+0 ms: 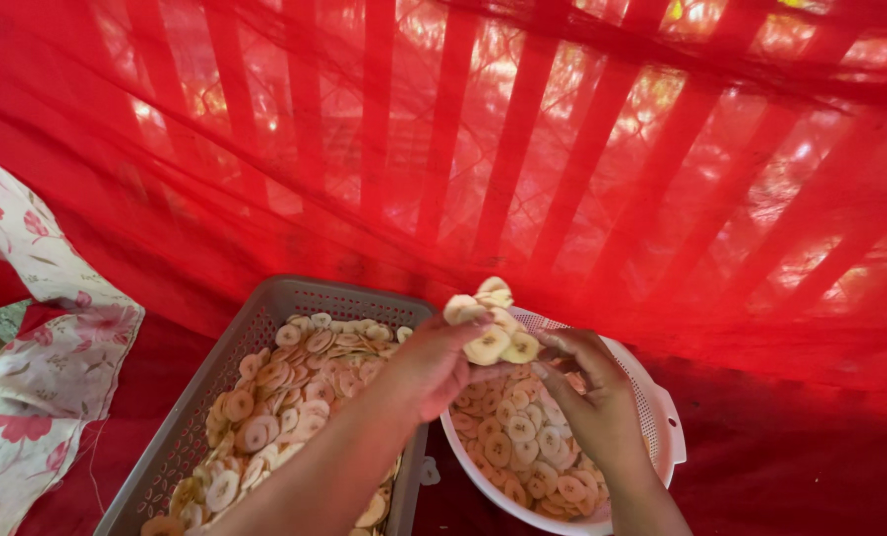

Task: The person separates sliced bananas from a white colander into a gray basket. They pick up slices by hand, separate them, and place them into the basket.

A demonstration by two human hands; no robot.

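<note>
Holding a handful of banana slices [488, 323], the left hand [434, 367] has its fingers clamped on them above the white colander [662, 417]. The right hand [587, 397], at 3 o'clock of the left, pinches a slice at the clump's edge, fingers together. More slices fill the colander and the grey crate [265, 308] at 9 o'clock. Red netting [563, 149] hangs behind; floral cloth [47, 337] lies far left.
</note>
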